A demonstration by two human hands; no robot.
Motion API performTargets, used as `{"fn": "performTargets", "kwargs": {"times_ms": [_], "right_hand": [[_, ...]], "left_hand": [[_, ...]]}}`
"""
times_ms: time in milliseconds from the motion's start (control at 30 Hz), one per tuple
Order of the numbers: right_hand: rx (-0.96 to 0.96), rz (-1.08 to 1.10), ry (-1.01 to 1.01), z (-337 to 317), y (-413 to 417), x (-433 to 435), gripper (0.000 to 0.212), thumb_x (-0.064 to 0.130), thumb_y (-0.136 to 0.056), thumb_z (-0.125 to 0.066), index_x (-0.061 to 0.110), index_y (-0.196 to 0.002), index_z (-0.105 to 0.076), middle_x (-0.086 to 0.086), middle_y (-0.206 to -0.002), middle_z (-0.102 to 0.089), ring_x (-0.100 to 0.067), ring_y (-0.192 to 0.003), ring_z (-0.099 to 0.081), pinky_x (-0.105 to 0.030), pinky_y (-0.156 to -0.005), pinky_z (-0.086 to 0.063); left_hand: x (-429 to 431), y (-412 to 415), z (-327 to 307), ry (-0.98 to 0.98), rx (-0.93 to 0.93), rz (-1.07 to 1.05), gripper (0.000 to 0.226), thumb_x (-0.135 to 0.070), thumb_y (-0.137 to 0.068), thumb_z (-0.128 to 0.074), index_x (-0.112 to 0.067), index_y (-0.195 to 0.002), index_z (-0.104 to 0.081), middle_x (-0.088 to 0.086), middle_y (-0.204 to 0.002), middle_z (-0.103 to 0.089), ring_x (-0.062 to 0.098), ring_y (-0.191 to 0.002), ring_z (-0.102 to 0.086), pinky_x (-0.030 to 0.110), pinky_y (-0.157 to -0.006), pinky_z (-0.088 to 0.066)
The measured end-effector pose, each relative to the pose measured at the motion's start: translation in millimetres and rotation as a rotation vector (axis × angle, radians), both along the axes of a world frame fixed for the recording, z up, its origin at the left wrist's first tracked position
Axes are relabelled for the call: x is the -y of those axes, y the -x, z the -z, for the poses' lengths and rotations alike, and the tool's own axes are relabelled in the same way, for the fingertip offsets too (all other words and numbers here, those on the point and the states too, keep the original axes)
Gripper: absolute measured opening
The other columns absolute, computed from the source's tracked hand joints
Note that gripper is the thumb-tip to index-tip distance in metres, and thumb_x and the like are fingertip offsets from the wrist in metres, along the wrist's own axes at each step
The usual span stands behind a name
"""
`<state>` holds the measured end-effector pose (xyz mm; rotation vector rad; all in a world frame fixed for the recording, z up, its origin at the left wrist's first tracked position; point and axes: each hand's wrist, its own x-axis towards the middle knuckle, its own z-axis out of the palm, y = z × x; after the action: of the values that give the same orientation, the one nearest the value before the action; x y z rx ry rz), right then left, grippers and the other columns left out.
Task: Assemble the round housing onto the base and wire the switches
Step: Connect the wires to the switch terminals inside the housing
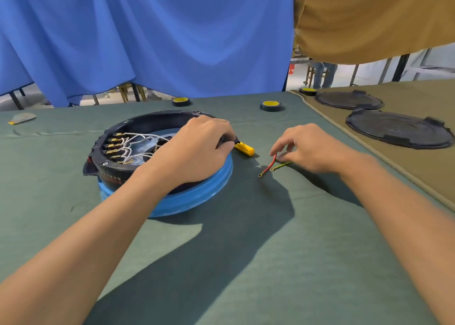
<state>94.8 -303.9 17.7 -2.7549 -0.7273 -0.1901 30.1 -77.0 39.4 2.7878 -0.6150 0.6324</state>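
A black round housing (115, 137) sits inside a blue round base (197, 199) on the green cloth. White wires (134, 142) run to brass switch terminals along the housing's left inner wall. My left hand (197, 149) lies over the housing's right rim, fingers curled on the black edge. Just beyond its fingertips lies a yellow block (245, 149). My right hand (307, 147) pinches a red wire (269, 164) with a ring lug; a green-yellow wire (282, 166) lies beside it on the cloth.
Three tape rolls with yellow cores (270, 105) stand along the table's far edge. Two black round covers (398, 130) lie on the tan cloth at right. A blue curtain (147, 36) hangs behind the table. A small grey scrap (23, 118) lies far left.
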Motion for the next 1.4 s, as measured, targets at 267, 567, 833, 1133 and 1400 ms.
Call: {"fn": "performTargets", "kwargs": {"times_ms": [267,567,833,1133,1400], "right_hand": [[0.029,-0.018,0.03,8,0,-5,0.002,0.031,-0.089,-0.066,0.032,-0.088,-0.068,0.007,-0.112,-0.053,-0.019,-0.117,-0.033,-0.037,-0.101,-0.03],[0.048,-0.058,0.004,-17,16,-3,0.007,0.022,-0.098,-0.052,0.024,-0.092,-0.056,0.011,-0.089,-0.059,-0.015,-0.102,-0.043,-0.038,-0.093,-0.032],[-0.101,-0.225,-0.506,-26,35,-32,0.006,0.011,-0.089,-0.065,0.011,-0.084,-0.068,0.002,-0.072,-0.07,-0.007,-0.069,-0.063,-0.022,-0.07,-0.051],[-0.145,-0.157,-1.038,-26,31,-29,0.008,0.005,-0.083,-0.07,0.008,-0.091,-0.07,-0.006,-0.08,-0.069,-0.015,-0.07,-0.063,-0.025,-0.063,-0.053],[-0.299,-0.173,-1.402,-26,33,-38,0.011,-0.002,-0.08,-0.064,-0.001,-0.09,-0.068,-0.012,-0.075,-0.072,-0.017,-0.065,-0.065,-0.022,-0.062,-0.055]], "left_hand": [[-1,1,-2,0.108,-0.056,0.004,0.02,-0.026,-0.096,-0.058,-0.017,-0.107,-0.072,0.007,-0.113,-0.07,0.023,-0.109,-0.059,0.019,-0.083,-0.032],[-3,1,-2,0.153,-0.087,0.044,0.021,-0.037,-0.096,-0.057,-0.023,-0.105,-0.071,-0.007,-0.102,-0.07,0.012,-0.108,-0.059,0.033,-0.093,-0.045],[-4,-1,1,0.159,-0.043,0.1,0.024,-0.045,-0.09,-0.063,-0.024,-0.091,-0.073,-0.017,-0.069,-0.059,0.003,-0.072,-0.052,0.017,-0.064,-0.038],[-12,-3,-4,0.461,-0.099,-0.002,0.025,-0.027,-0.093,-0.065,-0.031,-0.069,-0.062,-0.021,-0.056,-0.06,-0.005,-0.063,-0.056,0.009,-0.06,-0.04],[-19,-8,-4,0.668,-0.212,-0.054,0.019,-0.028,-0.095,-0.063,-0.02,-0.08,-0.071,-0.003,-0.076,-0.073,0.002,-0.05,-0.047,0.025,-0.057,-0.037]]}}
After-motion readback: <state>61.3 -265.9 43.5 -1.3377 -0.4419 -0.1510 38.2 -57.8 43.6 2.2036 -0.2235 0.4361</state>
